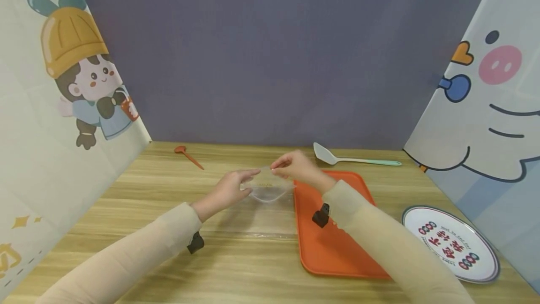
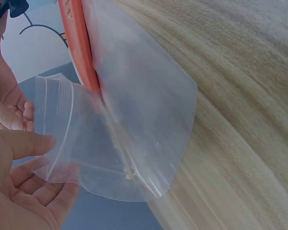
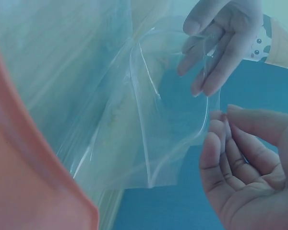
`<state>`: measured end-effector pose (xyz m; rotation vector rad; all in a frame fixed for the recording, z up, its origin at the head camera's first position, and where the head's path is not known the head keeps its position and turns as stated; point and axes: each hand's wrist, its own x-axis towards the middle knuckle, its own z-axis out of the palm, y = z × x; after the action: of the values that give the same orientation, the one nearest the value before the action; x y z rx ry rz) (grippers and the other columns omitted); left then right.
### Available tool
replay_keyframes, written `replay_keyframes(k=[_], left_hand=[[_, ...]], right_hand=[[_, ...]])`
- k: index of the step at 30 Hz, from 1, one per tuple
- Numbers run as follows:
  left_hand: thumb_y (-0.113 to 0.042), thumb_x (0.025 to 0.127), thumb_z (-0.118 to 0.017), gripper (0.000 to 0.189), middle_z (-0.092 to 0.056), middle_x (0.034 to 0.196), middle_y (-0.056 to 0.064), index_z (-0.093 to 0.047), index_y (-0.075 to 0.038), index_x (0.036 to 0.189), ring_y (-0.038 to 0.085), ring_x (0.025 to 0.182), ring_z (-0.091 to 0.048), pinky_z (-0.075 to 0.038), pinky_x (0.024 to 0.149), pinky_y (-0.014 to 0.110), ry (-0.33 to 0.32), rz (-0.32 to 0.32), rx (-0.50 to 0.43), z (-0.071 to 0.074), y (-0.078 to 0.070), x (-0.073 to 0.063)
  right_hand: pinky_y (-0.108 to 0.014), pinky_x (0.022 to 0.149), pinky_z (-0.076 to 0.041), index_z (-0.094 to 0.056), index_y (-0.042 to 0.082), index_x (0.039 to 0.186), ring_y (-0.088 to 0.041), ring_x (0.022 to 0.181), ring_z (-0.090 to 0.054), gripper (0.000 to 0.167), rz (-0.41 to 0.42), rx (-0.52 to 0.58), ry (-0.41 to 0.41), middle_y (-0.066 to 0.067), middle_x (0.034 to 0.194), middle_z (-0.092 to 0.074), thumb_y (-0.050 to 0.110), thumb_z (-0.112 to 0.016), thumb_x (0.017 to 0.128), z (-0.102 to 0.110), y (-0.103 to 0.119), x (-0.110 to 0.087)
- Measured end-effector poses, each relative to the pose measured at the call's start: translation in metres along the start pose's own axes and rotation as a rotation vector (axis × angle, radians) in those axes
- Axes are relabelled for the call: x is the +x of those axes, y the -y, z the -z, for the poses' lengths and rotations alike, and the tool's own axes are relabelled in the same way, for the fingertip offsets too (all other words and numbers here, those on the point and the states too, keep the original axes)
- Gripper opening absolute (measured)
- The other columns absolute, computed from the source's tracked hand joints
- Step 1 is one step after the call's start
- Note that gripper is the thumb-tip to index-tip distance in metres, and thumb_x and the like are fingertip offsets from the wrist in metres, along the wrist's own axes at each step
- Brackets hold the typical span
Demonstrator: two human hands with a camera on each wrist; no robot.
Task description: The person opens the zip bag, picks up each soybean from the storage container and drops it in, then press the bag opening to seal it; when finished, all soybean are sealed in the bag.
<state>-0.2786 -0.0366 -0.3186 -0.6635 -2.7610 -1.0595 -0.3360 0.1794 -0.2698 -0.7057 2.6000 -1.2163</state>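
A clear zip-top plastic bag [image 1: 270, 192] is held a little above the table, its mouth spread toward me. A few small yellowish bits [image 2: 128, 173] lie in its fold. At the bag's left side, my left hand [image 1: 229, 190] holds the mouth between thumb and fingers, which stand apart with the film between them. My right hand [image 1: 297, 169] pinches the mouth's far right edge between thumb and forefinger, as the right wrist view shows. The lower part of the bag [image 2: 144, 96] spreads down toward the tabletop, beside the orange tray [image 1: 337, 247].
An orange-red small spoon-like tool [image 1: 189, 156] lies at the back left. A white spatula [image 1: 354, 159] with a green handle end lies behind the tray. On the right is a printed white plate [image 1: 476, 266]. Panels stand around the wooden table [image 1: 139, 191].
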Motion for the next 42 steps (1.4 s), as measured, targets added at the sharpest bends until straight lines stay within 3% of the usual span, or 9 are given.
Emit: replay_keyframes(k=[4, 10, 16, 25, 33, 39, 42], left_hand=[[0.001, 0.085, -0.067, 0.056, -0.053, 0.141, 0.015, -0.051, -0.004, 0.139, 0.034, 0.121, -0.059, -0.049, 0.103, 0.044, 0.008, 0.01, -0.002, 0.0, -0.001, 0.0], [0.002, 0.085, -0.066, 0.056, -0.053, 0.141, 0.015, -0.05, -0.004, 0.139, 0.035, 0.12, -0.059, -0.05, 0.101, 0.045, 0.001, -0.003, -0.003, 0.001, -0.001, -0.002], [0.001, 0.086, -0.067, 0.056, -0.053, 0.14, 0.016, -0.051, -0.004, 0.139, 0.035, 0.119, -0.059, -0.051, 0.101, 0.045, -0.004, 0.006, 0.005, 0.002, 0.0, -0.003], [0.0, 0.085, -0.068, 0.057, -0.054, 0.14, 0.016, -0.051, -0.005, 0.139, 0.035, 0.118, -0.06, -0.051, 0.101, 0.045, -0.018, 0.001, 0.022, 0.002, 0.002, -0.004], [0.001, 0.086, -0.067, 0.056, -0.053, 0.141, 0.015, -0.051, -0.005, 0.139, 0.035, 0.119, -0.06, -0.051, 0.101, 0.045, -0.006, -0.006, 0.009, 0.002, 0.003, -0.005], [0.0, 0.086, -0.067, 0.056, -0.054, 0.141, 0.015, -0.051, -0.006, 0.139, 0.035, 0.119, -0.059, -0.052, 0.099, 0.045, 0.002, 0.009, 0.025, 0.002, 0.004, -0.005], [0.001, 0.086, -0.067, 0.056, -0.054, 0.141, 0.015, -0.051, -0.006, 0.139, 0.035, 0.12, -0.059, -0.052, 0.1, 0.045, 0.002, 0.016, 0.021, 0.002, 0.004, -0.005]], right_hand=[[-0.044, 0.079, -0.06, -0.072, -0.001, 0.107, -0.014, 0.075, -0.067, 0.023, -0.01, 0.019, 0.016, -0.013, 0.095, -0.075, 0.012, -0.07, 0.088, -0.001, 0.002, 0.0], [-0.04, 0.076, -0.061, -0.072, 0.0, 0.108, -0.012, 0.073, -0.067, 0.024, -0.022, 0.052, 0.001, -0.01, 0.093, -0.075, 0.014, -0.07, 0.088, 0.006, -0.008, -0.002], [-0.033, 0.072, -0.06, -0.073, 0.007, 0.109, -0.027, 0.082, -0.068, 0.024, -0.079, 0.044, -0.011, -0.012, 0.093, -0.074, 0.021, -0.068, 0.09, 0.022, -0.021, -0.012], [-0.051, 0.086, -0.056, -0.071, 0.0, 0.109, -0.032, 0.088, -0.067, 0.029, -0.122, 0.067, -0.004, -0.017, 0.095, -0.072, 0.023, -0.066, 0.092, 0.047, -0.049, -0.032], [-0.047, 0.085, -0.056, -0.067, -0.003, 0.117, -0.036, 0.092, -0.065, 0.036, -0.179, -0.002, 0.066, -0.018, 0.106, -0.071, 0.023, -0.066, 0.092, 0.063, -0.077, -0.049], [-0.038, 0.076, -0.058, -0.068, -0.004, 0.112, -0.017, 0.085, -0.067, 0.031, -0.18, -0.036, 0.188, -0.014, 0.104, -0.073, 0.013, -0.071, 0.086, 0.062, -0.092, -0.058], [-0.032, 0.071, -0.058, -0.068, -0.004, 0.109, -0.014, 0.084, -0.067, 0.031, -0.18, -0.017, 0.235, -0.015, 0.102, -0.073, 0.01, -0.075, 0.082, 0.061, -0.099, -0.061]])
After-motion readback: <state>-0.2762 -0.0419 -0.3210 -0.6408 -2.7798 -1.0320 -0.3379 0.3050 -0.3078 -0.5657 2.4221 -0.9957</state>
